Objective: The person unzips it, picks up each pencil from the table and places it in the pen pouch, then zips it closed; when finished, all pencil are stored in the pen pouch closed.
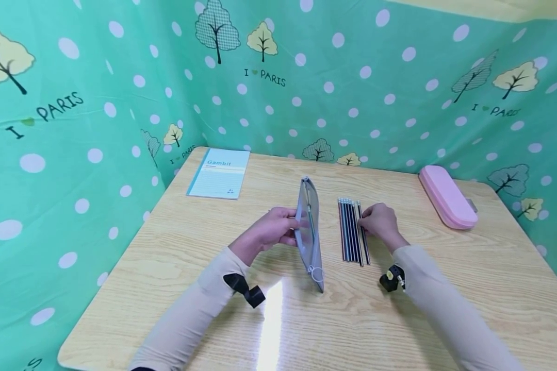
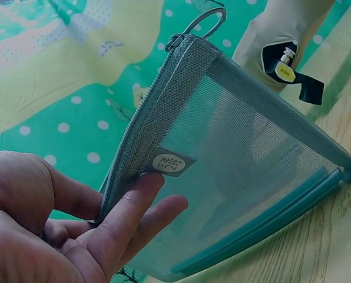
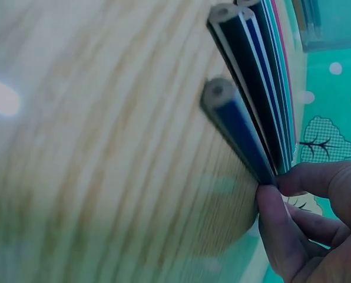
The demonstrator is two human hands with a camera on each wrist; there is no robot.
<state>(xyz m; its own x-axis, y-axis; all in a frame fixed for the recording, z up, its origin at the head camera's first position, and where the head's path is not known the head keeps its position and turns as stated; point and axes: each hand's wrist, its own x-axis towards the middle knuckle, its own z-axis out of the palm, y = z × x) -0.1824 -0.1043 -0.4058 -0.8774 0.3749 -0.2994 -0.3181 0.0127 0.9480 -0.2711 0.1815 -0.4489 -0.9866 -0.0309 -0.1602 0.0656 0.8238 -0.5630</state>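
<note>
L hand (image 1: 276,226) gripped a grey see-through mesh zip pouch (image 1: 313,247), upright above the pale wood-grain desk (image 1: 167,268), long axis near-far, slim teal rods (image 2: 264,221) along its bottom (pencils, prob., but couldn't confirm). R hand (image 1: 380,222) pinched a slim dark-blue pencil (image 1: 364,245) near its far end, btwn thumb & finger; lifted or not, couldn't tell. Said pencil lay at R end of a side-by-side row of dark, striped pencils (image 1: 348,232), its near end slightly apart from them. Key relation: pouch sat L of R hand, row in btwn; pencil's long axis approx. parallel to pouch's. R hand was nearer the row, L hand on pouch's far side from it.
</note>
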